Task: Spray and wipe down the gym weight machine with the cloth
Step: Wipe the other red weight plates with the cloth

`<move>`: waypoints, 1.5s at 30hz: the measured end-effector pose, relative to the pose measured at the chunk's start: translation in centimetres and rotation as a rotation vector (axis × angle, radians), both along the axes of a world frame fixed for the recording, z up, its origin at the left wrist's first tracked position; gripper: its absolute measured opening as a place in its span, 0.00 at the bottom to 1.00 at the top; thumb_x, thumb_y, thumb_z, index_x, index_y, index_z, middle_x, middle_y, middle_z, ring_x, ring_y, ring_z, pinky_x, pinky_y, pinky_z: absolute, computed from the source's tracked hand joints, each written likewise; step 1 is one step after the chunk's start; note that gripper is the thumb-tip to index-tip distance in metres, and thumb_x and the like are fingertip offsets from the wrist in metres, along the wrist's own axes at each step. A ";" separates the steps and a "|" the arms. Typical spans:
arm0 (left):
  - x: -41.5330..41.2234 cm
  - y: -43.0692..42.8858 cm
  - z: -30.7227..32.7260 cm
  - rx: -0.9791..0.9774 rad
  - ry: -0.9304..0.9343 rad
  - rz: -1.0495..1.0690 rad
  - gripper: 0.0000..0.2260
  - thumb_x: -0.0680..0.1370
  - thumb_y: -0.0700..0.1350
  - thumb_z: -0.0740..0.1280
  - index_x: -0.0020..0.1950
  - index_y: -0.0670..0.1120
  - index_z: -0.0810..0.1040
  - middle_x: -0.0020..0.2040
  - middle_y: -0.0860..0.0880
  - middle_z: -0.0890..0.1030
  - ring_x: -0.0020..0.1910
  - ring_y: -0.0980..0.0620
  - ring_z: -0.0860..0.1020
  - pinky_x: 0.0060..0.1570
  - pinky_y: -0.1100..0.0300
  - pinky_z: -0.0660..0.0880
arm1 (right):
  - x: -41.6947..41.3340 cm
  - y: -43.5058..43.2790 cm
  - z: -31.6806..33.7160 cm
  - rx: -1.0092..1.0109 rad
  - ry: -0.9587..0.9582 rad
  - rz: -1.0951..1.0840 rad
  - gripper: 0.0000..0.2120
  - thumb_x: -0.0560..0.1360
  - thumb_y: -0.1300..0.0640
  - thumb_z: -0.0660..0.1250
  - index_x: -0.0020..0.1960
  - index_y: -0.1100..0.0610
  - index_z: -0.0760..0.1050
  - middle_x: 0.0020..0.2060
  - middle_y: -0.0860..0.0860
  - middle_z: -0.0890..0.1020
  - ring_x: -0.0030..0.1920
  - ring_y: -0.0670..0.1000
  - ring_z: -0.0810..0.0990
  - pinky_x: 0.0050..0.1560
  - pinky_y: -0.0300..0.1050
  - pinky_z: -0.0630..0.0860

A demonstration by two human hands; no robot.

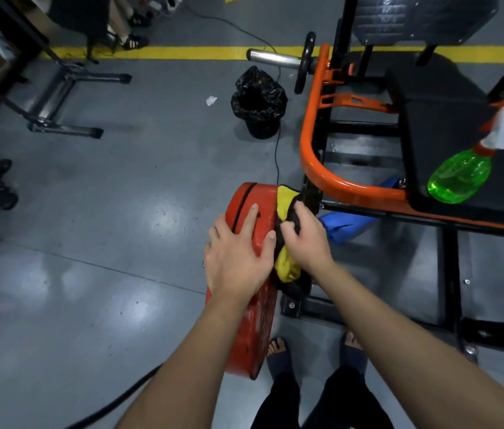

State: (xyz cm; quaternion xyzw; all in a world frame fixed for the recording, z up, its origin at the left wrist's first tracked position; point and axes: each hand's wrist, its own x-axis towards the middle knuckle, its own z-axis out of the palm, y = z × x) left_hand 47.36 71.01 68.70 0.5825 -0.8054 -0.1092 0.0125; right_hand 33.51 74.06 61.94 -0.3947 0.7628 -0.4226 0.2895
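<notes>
Red painted metal, scuffed and glossy, forms the plate (253,329), a thick disc standing on edge beside the machine's frame (309,128), an orange steel tube bent in a smooth curve. The left hand (238,252) rests flat on the plate's rim, its fingers (252,216) straight and spread. The right hand (306,239) grips the cloth (286,264), a soft, bunched yellow and black rag, fingers curled round it and pressing it against the plate's inner face, between plate and frame. On the black padded bench (430,119) sits the bottle (457,178), rounded, translucent green plastic with an orange collar and a white trigger head; how much liquid it holds I cannot tell. A chrome bar (272,57) juts from the frame's far end. Something blue (346,224) lies under the frame, just beyond the right hand. On the shiny grey floor (120,212) stands a bin (258,100) lined with a crinkled black bag, its inside too dark to see, and a white paper scrap (211,100) lies near it.
</notes>
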 end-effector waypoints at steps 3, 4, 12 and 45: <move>0.2 0.1 0.0 -0.005 -0.003 -0.019 0.29 0.80 0.67 0.51 0.81 0.63 0.58 0.72 0.42 0.66 0.68 0.42 0.68 0.63 0.45 0.70 | 1.8 2.4 1.0 -0.124 -0.059 -0.027 0.14 0.73 0.53 0.57 0.54 0.56 0.73 0.47 0.51 0.80 0.48 0.49 0.77 0.50 0.47 0.72; 0.2 0.2 0.1 -0.008 0.003 -0.026 0.28 0.81 0.66 0.52 0.81 0.63 0.58 0.72 0.42 0.66 0.67 0.41 0.68 0.63 0.45 0.70 | 1.8 2.1 0.7 -0.126 -0.075 -0.057 0.15 0.73 0.51 0.57 0.55 0.56 0.73 0.47 0.51 0.80 0.48 0.51 0.78 0.50 0.48 0.72; 0.6 0.7 -0.1 0.001 0.013 -0.027 0.27 0.82 0.66 0.52 0.81 0.63 0.57 0.76 0.40 0.63 0.72 0.41 0.65 0.67 0.45 0.68 | -0.8 -3.5 -2.1 0.316 -0.145 -0.152 0.14 0.82 0.52 0.56 0.64 0.56 0.71 0.58 0.62 0.79 0.59 0.64 0.77 0.53 0.54 0.70; -6.8 -5.1 0.4 0.166 -0.331 -0.076 0.23 0.84 0.61 0.50 0.80 0.63 0.59 0.81 0.38 0.56 0.69 0.32 0.64 0.66 0.39 0.62 | 2.7 2.0 -2.7 0.056 0.186 -0.057 0.24 0.78 0.43 0.50 0.60 0.59 0.72 0.49 0.55 0.75 0.53 0.58 0.76 0.50 0.57 0.74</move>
